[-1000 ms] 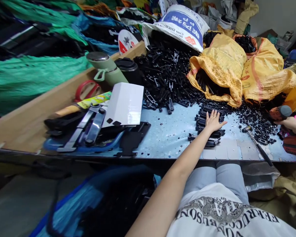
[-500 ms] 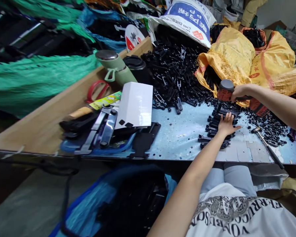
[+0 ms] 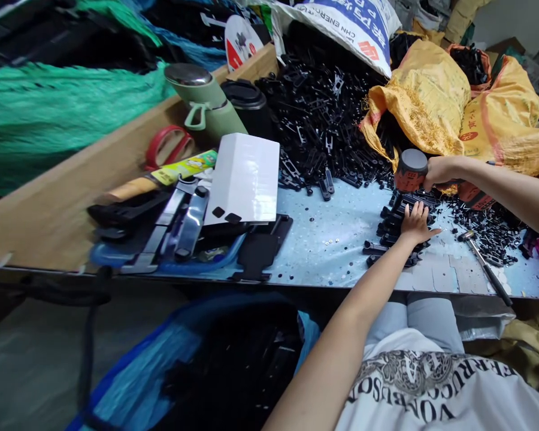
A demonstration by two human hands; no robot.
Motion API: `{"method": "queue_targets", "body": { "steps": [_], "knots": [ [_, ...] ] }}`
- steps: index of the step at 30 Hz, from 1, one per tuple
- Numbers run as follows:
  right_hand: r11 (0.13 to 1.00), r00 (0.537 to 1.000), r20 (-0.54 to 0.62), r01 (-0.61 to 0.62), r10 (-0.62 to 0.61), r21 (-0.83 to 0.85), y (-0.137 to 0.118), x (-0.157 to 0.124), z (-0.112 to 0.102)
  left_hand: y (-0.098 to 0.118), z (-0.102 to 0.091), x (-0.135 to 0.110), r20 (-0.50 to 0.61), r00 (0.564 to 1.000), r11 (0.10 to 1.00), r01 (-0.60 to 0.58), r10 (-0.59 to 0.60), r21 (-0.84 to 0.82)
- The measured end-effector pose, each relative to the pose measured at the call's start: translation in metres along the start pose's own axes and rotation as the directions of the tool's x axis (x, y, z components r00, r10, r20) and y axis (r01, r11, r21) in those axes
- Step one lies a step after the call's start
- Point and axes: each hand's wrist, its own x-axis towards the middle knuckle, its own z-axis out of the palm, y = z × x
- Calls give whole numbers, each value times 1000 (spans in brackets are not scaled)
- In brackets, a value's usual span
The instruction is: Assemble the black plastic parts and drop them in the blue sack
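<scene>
My right hand (image 3: 441,172) is wrapped round the handle of a red and black power drill (image 3: 411,170), held with its nose pointing down over a row of black parts (image 3: 388,222). On that row lies my left hand (image 3: 416,224), fingers spread and thumb out to the right. The parts lie side by side on the light blue tabletop (image 3: 323,239). The drill's tip and what it meets are hidden among the parts. To the right of my left hand, a hammer (image 3: 485,267) rests near the front edge, beside a scatter of small screws (image 3: 487,233).
Behind the row rises a heap of black pieces (image 3: 314,120), with a white printed sack (image 3: 363,36) and yellow sacks (image 3: 426,90). At left stand a green flask (image 3: 206,102), red-handled scissors (image 3: 159,146) and a white box (image 3: 247,176). A blue bag (image 3: 130,383) hangs open below.
The view has shifted slightly, so the bench items at left appear a little further left. The drill sits slightly lower against the row; my left hand stays spread on the parts.
</scene>
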Motion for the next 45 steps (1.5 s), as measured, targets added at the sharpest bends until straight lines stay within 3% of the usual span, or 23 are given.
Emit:
{"method": "queue_targets", "body": {
  "steps": [6, 9, 12, 16, 22, 26, 30, 35, 41, 45],
  "knots": [
    [999, 999, 36, 0, 2, -52, -12, -8, 9, 8, -13, -3, 65, 997, 999, 34, -35, 14],
    [999, 1000, 12, -5, 5, -51, -18, -26, 8, 13, -14, -29, 23, 995, 995, 96, -97, 14],
    [998, 1000, 1, 17, -17, -56, -28, -40, 11, 15, -7, -63, -58, 995, 996, 88, -87, 23],
    [996, 999, 25, 43, -41, -80, -39, -41, 19, 13, 0, -86, -19, 999, 999, 39, -38, 8],
    [995, 996, 16, 83, -82, -48, -36, -50, 27, 12, -3, -82, -7, 1000, 1000, 30, -30, 3],
    [993, 993, 13, 117, -117, -17, -37, -68, 33, 13, -4, -82, -93, 996, 999, 7, -4, 34],
    [975, 984, 52, 175, -169, -134, -46, -71, 44, 13, -1, -83, -130, 991, 999, -8, 12, 35],
    [951, 984, 19, 176, -177, -255, -57, -81, 49, 13, 3, -85, -172, 985, 999, -11, 19, 47],
    [918, 965, 37, 258, -260, -301, -71, -104, 48, 13, 0, -81, -18, 999, 1000, 30, -30, -9],
    [934, 953, 107, 299, -283, -196, -84, -95, 57, 14, 1, -80, -27, 998, 998, 51, -52, -36]
  ]
}}
